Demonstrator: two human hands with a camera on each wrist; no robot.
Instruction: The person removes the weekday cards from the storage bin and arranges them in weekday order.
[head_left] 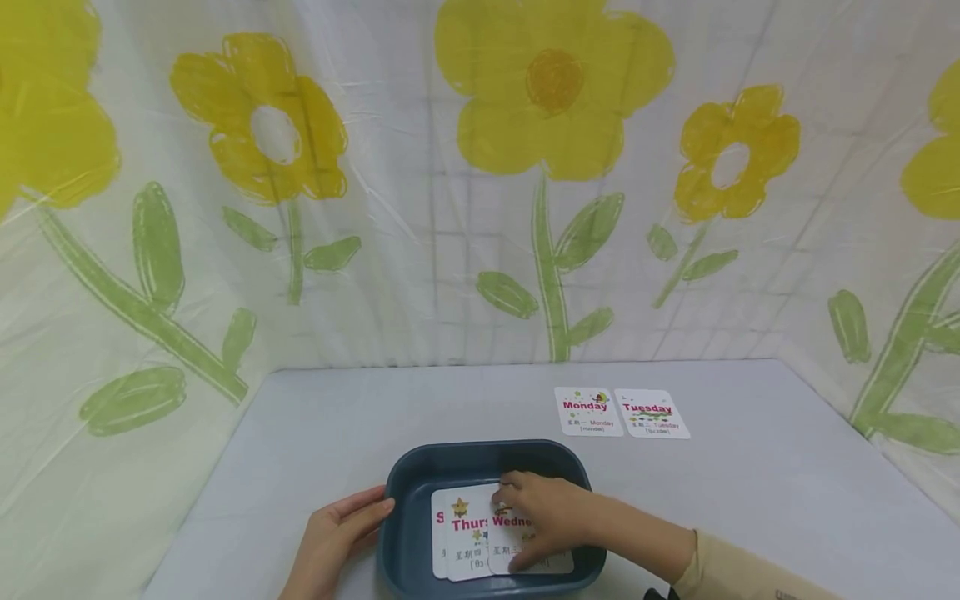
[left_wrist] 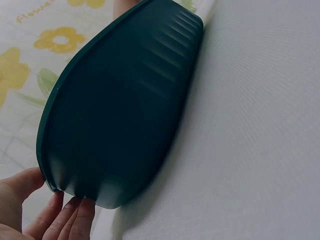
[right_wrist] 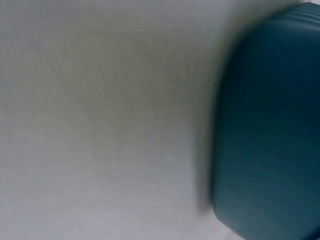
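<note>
A dark blue-green plastic basin (head_left: 401, 533) stands on the white table with several overlapping word cards inside. My left hand (head_left: 333, 537) holds its left end, the thumb at the rim and the fingers (left_wrist: 82, 220) against the outer wall. Reaching over the right side, my right hand (head_left: 551, 512) grips the "Wednesday" card (head_left: 504, 546) across its height, fingers at the top edge and thumb at the bottom. The hand covers much of this card. Partly under it lies the "Thursday" card (head_left: 467, 546), and another card starting with S (head_left: 438, 533) peeks out at the left.
Beyond the basin, the "Monday" card (head_left: 588, 412) and the "Tuesday" card (head_left: 652, 414) lie side by side on the table (head_left: 360, 408). A curtain (head_left: 390, 250) with yellow flowers hangs around the back and sides. The right wrist view shows only the basin's outside (right_wrist: 270, 135) and tabletop.
</note>
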